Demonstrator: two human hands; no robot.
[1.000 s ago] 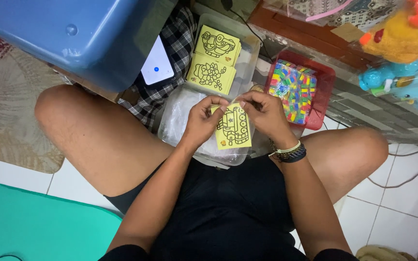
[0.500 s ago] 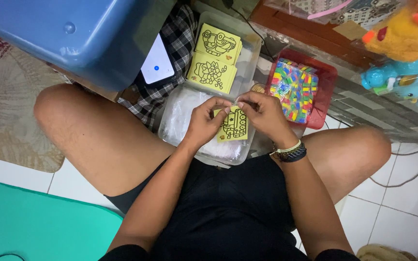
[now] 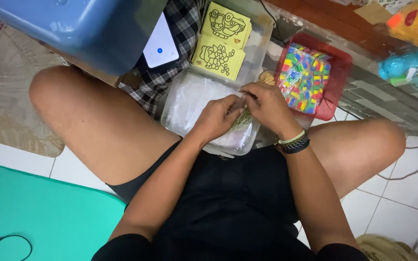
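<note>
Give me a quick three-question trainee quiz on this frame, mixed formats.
1. True or false: both hands pinch the yellow card over the clear plastic box.
2. The red tray lies on which side of the hands: the person's left or right?
3. How many yellow picture cards lie beyond the box?

Key: 1 true. 2 right. 3 two.

The floor is laid with pale square tiles with dark grout lines. A teal mat covers its lower left corner, with a thin black cable curled on it. A worn patterned rug lies at the left. A blue plastic tub looms at the top, and a dark wooden board runs along the upper right under even, soft light
</note>
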